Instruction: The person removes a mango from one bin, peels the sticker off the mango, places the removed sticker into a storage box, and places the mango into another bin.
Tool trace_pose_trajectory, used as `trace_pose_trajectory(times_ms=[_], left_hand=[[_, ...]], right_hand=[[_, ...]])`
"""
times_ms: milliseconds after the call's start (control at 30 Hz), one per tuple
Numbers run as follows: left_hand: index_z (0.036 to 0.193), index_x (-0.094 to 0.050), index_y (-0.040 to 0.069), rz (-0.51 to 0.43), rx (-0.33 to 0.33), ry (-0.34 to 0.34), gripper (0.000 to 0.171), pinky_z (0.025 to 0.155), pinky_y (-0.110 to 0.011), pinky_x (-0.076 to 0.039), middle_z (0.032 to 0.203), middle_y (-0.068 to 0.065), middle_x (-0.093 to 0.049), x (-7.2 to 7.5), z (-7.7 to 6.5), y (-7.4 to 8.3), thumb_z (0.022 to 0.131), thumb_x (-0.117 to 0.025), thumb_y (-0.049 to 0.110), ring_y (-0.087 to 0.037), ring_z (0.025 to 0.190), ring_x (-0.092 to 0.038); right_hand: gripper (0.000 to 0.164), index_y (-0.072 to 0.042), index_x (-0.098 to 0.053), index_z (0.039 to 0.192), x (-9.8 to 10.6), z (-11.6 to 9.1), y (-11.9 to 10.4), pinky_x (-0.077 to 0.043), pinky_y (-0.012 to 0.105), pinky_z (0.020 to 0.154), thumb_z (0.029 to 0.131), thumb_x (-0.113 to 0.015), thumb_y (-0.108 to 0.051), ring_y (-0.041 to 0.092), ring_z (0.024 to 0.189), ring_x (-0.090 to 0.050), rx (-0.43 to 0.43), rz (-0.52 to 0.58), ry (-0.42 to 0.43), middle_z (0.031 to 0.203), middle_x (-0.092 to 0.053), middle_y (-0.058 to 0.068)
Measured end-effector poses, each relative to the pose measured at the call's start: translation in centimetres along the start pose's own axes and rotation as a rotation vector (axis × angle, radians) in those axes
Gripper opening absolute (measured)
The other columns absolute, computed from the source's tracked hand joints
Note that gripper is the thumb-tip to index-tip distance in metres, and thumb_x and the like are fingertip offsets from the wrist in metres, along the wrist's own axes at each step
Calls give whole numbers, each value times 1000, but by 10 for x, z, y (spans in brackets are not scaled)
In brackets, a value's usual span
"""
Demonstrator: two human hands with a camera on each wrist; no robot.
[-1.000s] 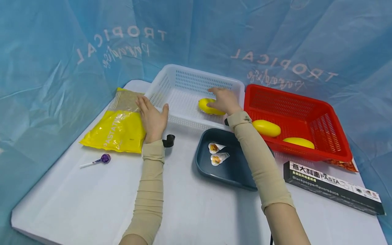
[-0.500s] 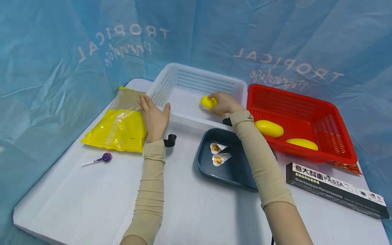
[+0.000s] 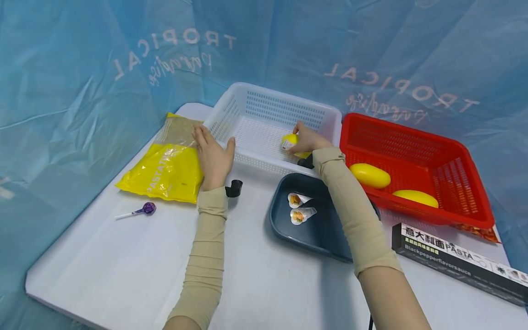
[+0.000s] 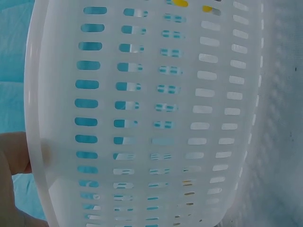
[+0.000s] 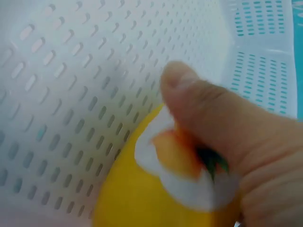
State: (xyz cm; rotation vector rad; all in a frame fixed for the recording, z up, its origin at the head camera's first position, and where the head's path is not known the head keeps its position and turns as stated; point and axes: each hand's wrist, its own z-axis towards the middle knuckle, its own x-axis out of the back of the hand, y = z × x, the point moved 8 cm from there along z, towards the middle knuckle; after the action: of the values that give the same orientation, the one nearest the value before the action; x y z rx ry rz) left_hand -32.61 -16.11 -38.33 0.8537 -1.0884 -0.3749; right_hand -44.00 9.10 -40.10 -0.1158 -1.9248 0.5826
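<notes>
My right hand point(image 3: 310, 138) reaches into the white basket point(image 3: 294, 97) and grips a yellow mango point(image 3: 292, 138), with the fingers largely hidden. In the right wrist view, the thumb lies over a white sticker point(image 5: 195, 195) with an orange fruit picture on the mango's side. My left hand point(image 3: 215, 159), its fingers extended, rests at the white basket's front left corner. In the left wrist view, part of that hand shows at the basket's rim point(image 4: 34, 94). Left of it lies a yellow pasta bag point(image 3: 170, 172).
Two yellow mangoes lie in a red basket point(image 3: 447, 142) on the right. In front, a dark blue tray point(image 3: 307, 245) contains two white cone-shaped pieces point(image 3: 303, 215). A black pasta box point(image 3: 458, 259) lies at right, a purple lollipop point(image 3: 148, 208) at left. Blue curtains point(image 3: 264, 36) hang behind.
My right hand, spread above the mango a second ago, has closed around it and turned it, bringing its sticker into sight. My left hand keeps its place at the basket corner.
</notes>
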Motion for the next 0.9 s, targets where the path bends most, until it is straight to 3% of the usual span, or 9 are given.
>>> trace_pose_trajectory(times_ms=[133, 600, 900], left_hand=[[153, -5, -4, -6, -4, 15, 87, 124, -43, -7, 163, -18, 4, 2, 1, 1, 96, -55, 38, -35, 151, 4], [154, -8, -2, 39, 0, 67, 88, 124, -40, -8, 163, -17, 2, -7, -5, 0, 94, -53, 44, -32, 152, 5], [154, -3, 0, 9, 41, 53, 88, 124, -40, -8, 163, -14, 7, -7, -3, -3, 94, -53, 38, -31, 151, 10]], right_hand=[[66, -12, -28, 130, 0, 0, 3, -40, 30, 72, 85, -73, -30, 29, 93, -50, -32, 8, -8, 111, -51, 16], [70, -17, -29, 137, 2, 8, 9, -41, 31, 73, 85, -73, -34, 28, 96, -49, -37, 57, 23, 119, -49, 13], [70, -16, -27, 137, 9, 10, -5, -41, 35, 85, 86, -73, -29, 29, 104, -50, 11, 141, 55, 124, -50, 15]])
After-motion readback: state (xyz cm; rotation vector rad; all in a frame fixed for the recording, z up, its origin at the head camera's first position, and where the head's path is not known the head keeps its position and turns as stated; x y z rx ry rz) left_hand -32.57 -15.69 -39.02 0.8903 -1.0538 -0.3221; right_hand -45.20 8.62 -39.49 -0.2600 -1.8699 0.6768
